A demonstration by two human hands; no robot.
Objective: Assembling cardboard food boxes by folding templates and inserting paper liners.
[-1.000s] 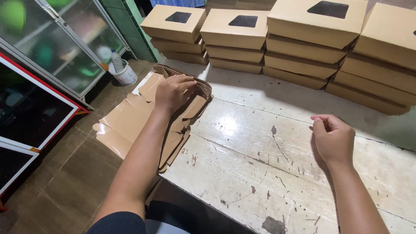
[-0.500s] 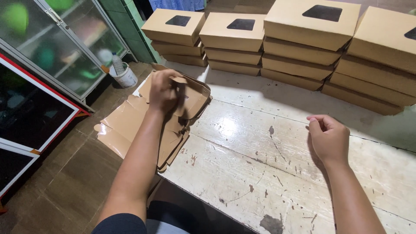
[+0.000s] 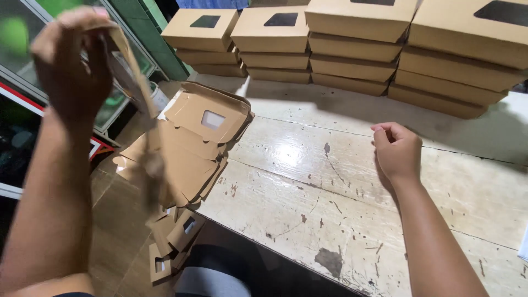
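Cardboard box blank [image 3: 144, 118] hangs below the left hand [image 3: 71, 58], pinched at its top.

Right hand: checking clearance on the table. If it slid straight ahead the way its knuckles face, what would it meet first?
Probably the stacked cardboard boxes; bare table lies before the right hand. Depth uncertain.

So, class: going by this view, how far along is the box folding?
Done: folded boxes stand stacked along the back of the table. In hand: the left hand holds up one flat blank, blurred; the right hand rests loosely closed and empty on the table. Left: a pile of flat blanks at the table's left edge.
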